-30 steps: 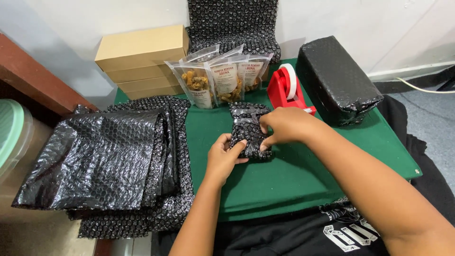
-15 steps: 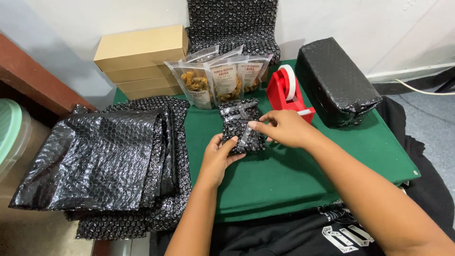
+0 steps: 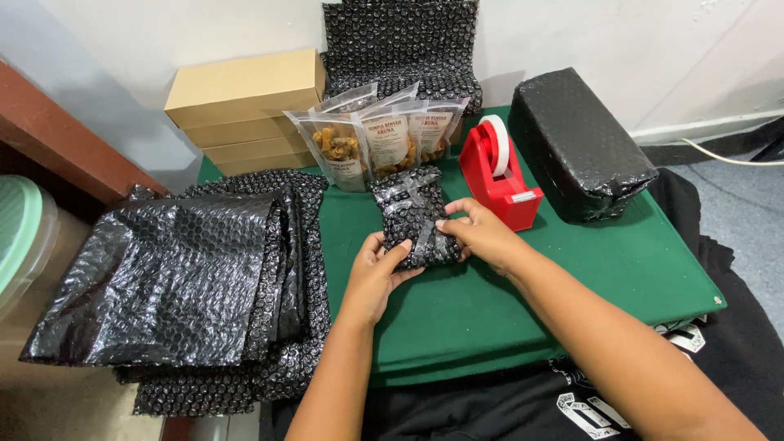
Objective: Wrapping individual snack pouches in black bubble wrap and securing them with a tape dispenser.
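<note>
A small packet wrapped in black bubble wrap (image 3: 406,214) lies on the green table (image 3: 490,310), sealed with clear tape. My left hand (image 3: 377,269) grips its near left corner from below. My right hand (image 3: 480,234) presses on its right edge, fingers flat on the wrap. Both hands hold the packet just in front of the red tape dispenser (image 3: 500,173).
Several clear snack pouches (image 3: 384,140) stand behind the packet. Stacked tan boxes (image 3: 241,106) sit at the back left. A pile of black bubble wrap sheets (image 3: 188,278) covers the left side. A large black wrapped parcel (image 3: 581,139) sits at the right, more bubble wrap (image 3: 400,41) against the wall.
The wrapped packet has shifted slightly toward the pouches and turned. My left hand moved to its near corner and my right hand slid down its right edge.
</note>
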